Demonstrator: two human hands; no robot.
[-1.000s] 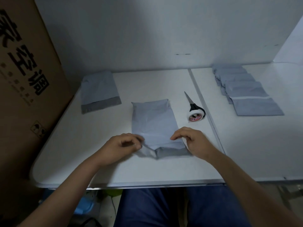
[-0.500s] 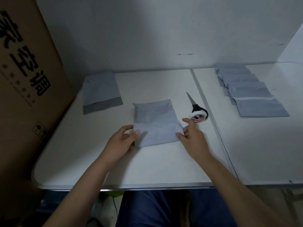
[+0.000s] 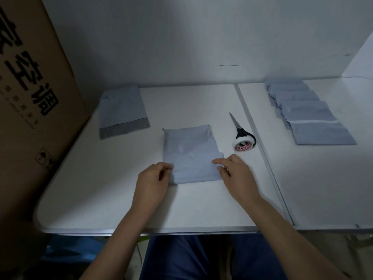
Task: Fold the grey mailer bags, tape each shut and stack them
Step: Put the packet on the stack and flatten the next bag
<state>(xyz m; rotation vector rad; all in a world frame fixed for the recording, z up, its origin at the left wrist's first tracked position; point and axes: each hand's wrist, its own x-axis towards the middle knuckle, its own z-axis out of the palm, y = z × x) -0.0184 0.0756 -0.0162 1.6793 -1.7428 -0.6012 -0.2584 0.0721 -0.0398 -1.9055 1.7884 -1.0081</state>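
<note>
Folded grey mailer bag (image 3: 190, 156) flat on the white counter (image 3: 113, 190), near its front-middle; taken as landmark. Near edge doubled over, fold line along the front, small flap corner sticking out at the right side.

Left hand (image 3: 154, 179) at the bag's front-left corner, fingers curled, pinching the edge between thumb and fingertips. Right hand (image 3: 235, 173) at the front-right edge, index finger extended onto the folded layer, remaining fingers curled at the rim; appears to pinch the edge, underside contact not visible.

Right of the bag, close: tape roll (image 3: 243, 144), white with red print, lying flat. Scissors (image 3: 240, 129) touching the roll, black handles against it, blades pointing away.

Left-rear of the bag: flat mailer pile (image 3: 123, 111), dark strip toward the front.

Far right-rear of the bag: overlapping row of folded mailers (image 3: 306, 114).

Cardboard box (image 3: 30, 98) left of everything, upright.
</note>
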